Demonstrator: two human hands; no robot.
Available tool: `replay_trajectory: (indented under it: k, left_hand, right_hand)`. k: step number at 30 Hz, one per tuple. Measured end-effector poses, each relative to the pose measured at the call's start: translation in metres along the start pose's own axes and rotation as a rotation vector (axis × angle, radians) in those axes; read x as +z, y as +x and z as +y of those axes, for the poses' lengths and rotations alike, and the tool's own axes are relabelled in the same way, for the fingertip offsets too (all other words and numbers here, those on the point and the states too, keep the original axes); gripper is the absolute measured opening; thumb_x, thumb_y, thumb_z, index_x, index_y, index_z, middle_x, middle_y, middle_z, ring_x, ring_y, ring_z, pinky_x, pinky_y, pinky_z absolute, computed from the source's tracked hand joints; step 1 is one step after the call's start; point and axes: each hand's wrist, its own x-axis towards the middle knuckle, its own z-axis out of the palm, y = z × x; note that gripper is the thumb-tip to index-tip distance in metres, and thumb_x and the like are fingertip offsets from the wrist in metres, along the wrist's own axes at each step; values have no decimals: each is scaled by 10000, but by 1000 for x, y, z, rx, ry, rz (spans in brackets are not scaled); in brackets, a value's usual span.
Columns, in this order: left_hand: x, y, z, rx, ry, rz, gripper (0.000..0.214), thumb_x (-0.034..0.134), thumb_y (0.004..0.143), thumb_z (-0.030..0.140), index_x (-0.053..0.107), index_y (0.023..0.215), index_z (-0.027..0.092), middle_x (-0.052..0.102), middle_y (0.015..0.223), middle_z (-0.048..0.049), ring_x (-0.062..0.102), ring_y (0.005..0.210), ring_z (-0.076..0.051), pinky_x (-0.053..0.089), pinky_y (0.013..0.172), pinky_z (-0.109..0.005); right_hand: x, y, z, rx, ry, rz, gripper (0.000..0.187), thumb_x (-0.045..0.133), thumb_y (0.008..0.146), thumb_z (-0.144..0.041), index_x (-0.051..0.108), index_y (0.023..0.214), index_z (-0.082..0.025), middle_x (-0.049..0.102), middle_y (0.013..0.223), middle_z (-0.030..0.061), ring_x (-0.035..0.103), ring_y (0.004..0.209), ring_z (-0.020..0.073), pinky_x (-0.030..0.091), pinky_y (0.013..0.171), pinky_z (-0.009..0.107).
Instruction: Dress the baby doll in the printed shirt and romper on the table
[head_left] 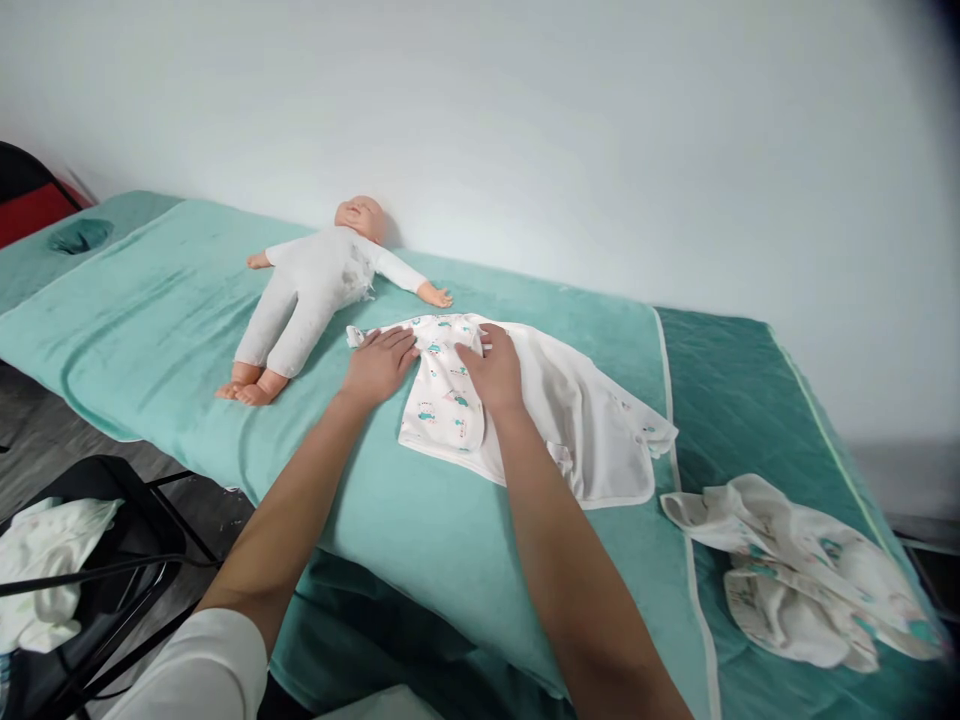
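Note:
A white baby garment [570,420] with small teal prints lies spread on the light teal towel [172,330]. My left hand [379,363] rests flat on its left edge near a sleeve, fingers stretched out. My right hand [493,370] lies flat on the garment's upper middle, fingers extended and pressing the cloth. A baby doll [315,285] in a white suit lies on its back just left of the garment, head toward the wall.
A crumpled pile of similar printed clothes [802,585] sits on the darker teal cover [742,400] at the right. A black chair [105,570] with white cloth [37,570] on it stands at the lower left. The white wall [600,130] runs behind the bed.

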Motion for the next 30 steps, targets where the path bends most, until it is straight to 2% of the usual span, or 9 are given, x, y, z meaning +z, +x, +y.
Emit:
replay_trajectory:
  k: [3, 6, 9, 11, 13, 17, 19, 22, 30]
  left_hand:
    - [-1, 0, 2, -87, 27, -7, 510, 282, 1077, 424, 613, 1422, 246, 556, 1566, -21, 439, 1517, -249, 303, 1280, -501]
    - [-1, -4, 2, -151, 60, 33, 488, 297, 1070, 388, 624, 1397, 231, 554, 1569, -43, 453, 1501, -275, 295, 1274, -522]
    - [0, -12, -2, -218, 112, 135, 422, 395, 1024, 292, 643, 1355, 211, 617, 1495, -102, 507, 1430, -323, 297, 1247, -571]
    - [0, -16, -6, -245, 135, 191, 428, 436, 968, 189, 652, 1337, 215, 665, 1402, -127, 548, 1351, -337, 326, 1212, -579]
    - [0, -18, -10, -270, 154, 223, 481, 435, 921, 110, 657, 1330, 232, 689, 1310, -142, 573, 1269, -341, 390, 1139, -557]
    - [-3, -11, -19, -343, 197, 247, 448, 449, 912, 118, 687, 1267, 252, 676, 1230, -164, 560, 1203, -370, 466, 938, -515]
    - [-5, -5, -22, -341, 207, 244, 351, 482, 918, 160, 711, 1169, 247, 671, 1238, -153, 548, 1207, -378, 463, 905, -507]
    - [-6, 3, -25, -302, 201, 268, 255, 499, 918, 175, 697, 1070, 227, 680, 1212, -133, 561, 1183, -359, 451, 909, -489]
    - [-12, 25, -39, -221, 180, 315, 299, 404, 956, 122, 691, 980, 203, 659, 1128, -159, 566, 1149, -340, 417, 957, -482]
  right_hand:
    - [5, -2, -3, -125, -166, -21, 537, 672, 770, -302, 589, 1291, -202, 592, 1340, 145, 593, 1162, 294, 494, 969, 429]
    - [-1, 4, 1, -31, -153, -16, 382, 564, 811, -223, 635, 1184, -186, 683, 1122, 109, 644, 1010, 266, 495, 946, 419]
    - [-12, 10, 7, 79, -69, -9, 276, 526, 836, -244, 658, 1075, -201, 701, 906, 55, 655, 881, 246, 504, 893, 403]
    - [-15, 10, 10, 64, -67, 12, 283, 558, 841, -295, 654, 1095, -211, 707, 957, 56, 656, 880, 243, 510, 884, 407]
    - [-14, 7, 10, -18, -117, 18, 390, 622, 833, -363, 628, 1196, -222, 686, 1138, 83, 654, 922, 247, 521, 888, 424]
    - [-5, 0, 9, -208, -276, -46, 584, 694, 802, -339, 562, 1356, -209, 553, 1383, 151, 565, 1201, 328, 492, 1012, 490]
    - [-3, -1, 9, -228, -321, -62, 563, 670, 816, -293, 560, 1360, -200, 547, 1377, 160, 515, 1260, 351, 458, 1062, 514]
    - [-2, 0, 10, -205, -338, -67, 496, 638, 833, -267, 573, 1319, -196, 569, 1315, 152, 527, 1198, 342, 463, 1048, 515]
    - [0, 3, 15, -210, -269, -31, 424, 591, 824, -223, 582, 1248, -196, 581, 1246, 140, 559, 1145, 304, 490, 1024, 491]
